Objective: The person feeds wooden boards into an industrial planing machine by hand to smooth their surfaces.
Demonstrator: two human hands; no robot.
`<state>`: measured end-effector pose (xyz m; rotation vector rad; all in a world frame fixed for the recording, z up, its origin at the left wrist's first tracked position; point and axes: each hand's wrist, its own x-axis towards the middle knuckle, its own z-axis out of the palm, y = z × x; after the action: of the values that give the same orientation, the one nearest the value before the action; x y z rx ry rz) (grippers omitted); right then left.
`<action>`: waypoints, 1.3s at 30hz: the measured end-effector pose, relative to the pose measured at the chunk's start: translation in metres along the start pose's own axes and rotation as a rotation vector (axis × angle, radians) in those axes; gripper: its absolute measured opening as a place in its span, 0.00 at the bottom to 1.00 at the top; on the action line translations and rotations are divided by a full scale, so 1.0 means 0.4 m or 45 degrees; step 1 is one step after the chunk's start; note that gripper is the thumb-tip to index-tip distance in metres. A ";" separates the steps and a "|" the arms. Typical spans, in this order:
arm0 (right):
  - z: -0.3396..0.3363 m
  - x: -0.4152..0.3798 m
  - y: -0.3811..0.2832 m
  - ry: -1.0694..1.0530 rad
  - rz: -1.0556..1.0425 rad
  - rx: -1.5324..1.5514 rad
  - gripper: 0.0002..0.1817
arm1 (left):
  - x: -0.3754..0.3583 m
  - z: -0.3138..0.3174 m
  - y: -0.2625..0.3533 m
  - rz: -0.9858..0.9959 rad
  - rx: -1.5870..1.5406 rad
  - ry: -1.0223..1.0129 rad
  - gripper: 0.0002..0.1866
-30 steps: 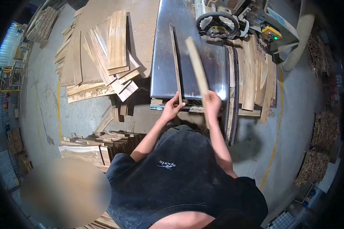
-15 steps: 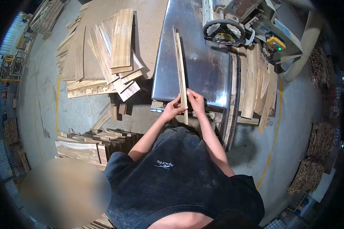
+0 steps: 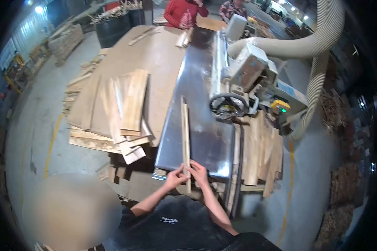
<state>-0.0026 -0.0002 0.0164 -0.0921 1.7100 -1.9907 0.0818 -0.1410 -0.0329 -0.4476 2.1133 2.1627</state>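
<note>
Narrow wooden strips [image 3: 185,138], apparently two side by side, lie lengthwise on the shiny metal machine table [image 3: 205,88]. Their near end sticks out past the table's front edge towards my body. My left hand [image 3: 176,177] pinches them from the left close to that end. From the other side, my right hand [image 3: 198,173] has its fingers closed on the same strips, a little farther up. Both hands are at the table's front edge.
A board stack [image 3: 134,102] lies on the brown side table [image 3: 163,58] at left. The saw machine with a black handwheel [image 3: 228,104] and a ribbed hose [image 3: 297,48] stands right. More boards [image 3: 253,150] lie beside it. Co-workers, one in a red sleeve [image 3: 176,12], are at the far end.
My view has tilted up, bringing the far table end and the co-workers into sight. Both hands still hold the strips, in nearly the same place at the table edge.
</note>
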 end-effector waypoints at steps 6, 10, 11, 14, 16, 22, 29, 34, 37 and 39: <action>-0.022 0.026 0.067 0.033 -0.131 -0.039 0.21 | -0.007 -0.011 0.044 -0.022 -0.135 -0.106 0.45; -0.038 0.029 0.078 0.065 -0.143 -0.088 0.20 | -0.004 0.005 0.055 -0.080 -0.100 -0.074 0.43; -0.044 0.027 0.079 0.046 -0.135 -0.106 0.20 | -0.002 0.006 0.034 -0.105 -0.042 -0.060 0.42; -0.028 0.018 0.062 0.004 -0.036 -0.067 0.18 | 0.007 -0.011 0.028 -0.087 0.175 -0.069 0.39; -0.048 0.042 0.124 -0.038 -0.238 -0.151 0.20 | 0.026 -0.021 -0.018 -0.090 0.096 -0.065 0.37; -0.035 0.014 0.119 0.063 -0.417 -0.286 0.21 | 0.000 -0.013 0.064 -0.246 0.271 -0.067 0.31; -0.021 -0.097 0.061 0.120 -0.026 -0.587 0.30 | -0.017 -0.032 0.125 -0.349 0.031 -0.214 0.28; -0.015 -0.157 0.197 0.075 -0.240 -0.671 0.27 | 0.005 -0.072 0.043 -0.173 0.070 -0.095 0.26; -0.020 -0.165 0.190 -0.087 0.179 -0.091 0.20 | 0.066 -0.105 0.062 0.091 0.206 -0.042 0.31; -0.023 -0.157 0.202 -0.044 0.163 -0.232 0.20 | 0.163 -0.131 0.169 0.143 0.303 -0.031 0.28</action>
<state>0.0753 0.0281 -0.0443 -0.0776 1.8244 -1.7298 0.0099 -0.2047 0.0148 -0.2866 2.3959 1.9222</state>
